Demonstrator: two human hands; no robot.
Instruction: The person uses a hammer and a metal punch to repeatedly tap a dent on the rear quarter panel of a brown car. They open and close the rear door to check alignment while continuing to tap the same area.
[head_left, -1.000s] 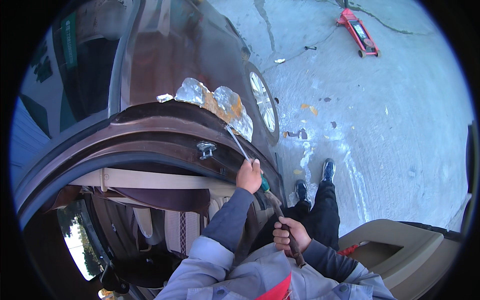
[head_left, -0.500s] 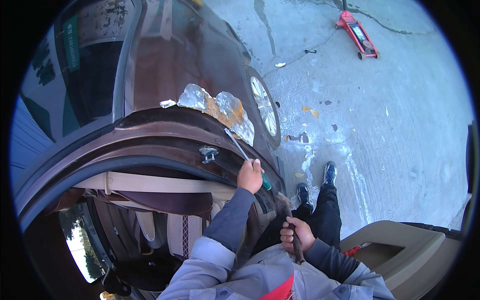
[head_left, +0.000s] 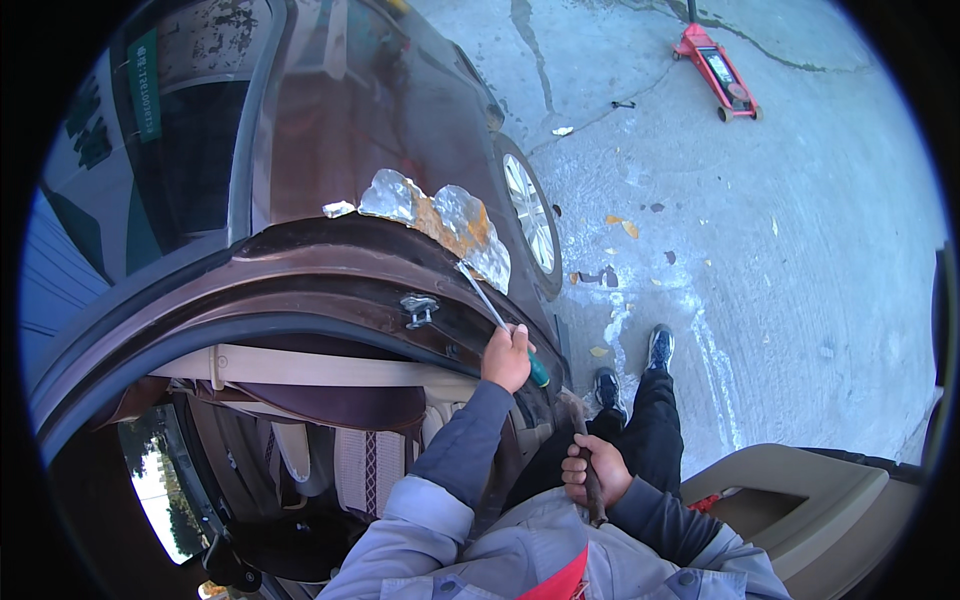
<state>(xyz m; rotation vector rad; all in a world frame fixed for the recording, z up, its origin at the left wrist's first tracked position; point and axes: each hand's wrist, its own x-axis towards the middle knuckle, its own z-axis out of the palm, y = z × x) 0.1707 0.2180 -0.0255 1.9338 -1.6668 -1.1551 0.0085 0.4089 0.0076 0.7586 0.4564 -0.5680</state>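
My left hand (head_left: 507, 358) is closed round a screwdriver, whose green handle (head_left: 539, 372) sticks out below the fist. Its metal shaft (head_left: 483, 296) slants up and left, the tip at the lower edge of a bare, dented metal patch (head_left: 452, 222) with orange-brown filler or rust on a dark brown car's rear panel (head_left: 345, 150). Lower down, in front of my body, my right hand (head_left: 598, 474) grips a hammer by its dark handle (head_left: 594, 502). The hammer's brownish head (head_left: 573, 408) points up toward the door sill, apart from the screwdriver.
A metal door striker (head_left: 419, 309) juts from the door frame beside my left arm. A beige seat belt (head_left: 310, 368) crosses the opening. Behind my right arm stands the open door (head_left: 820, 500). A wheel (head_left: 530, 215) and a red floor jack (head_left: 722, 75) are farther off.
My left hand and the screwdriver have shifted slightly right and down, the tip moving along the patch's lower edge. The hammer head shows more sharply; my right hand stays nearly in place.
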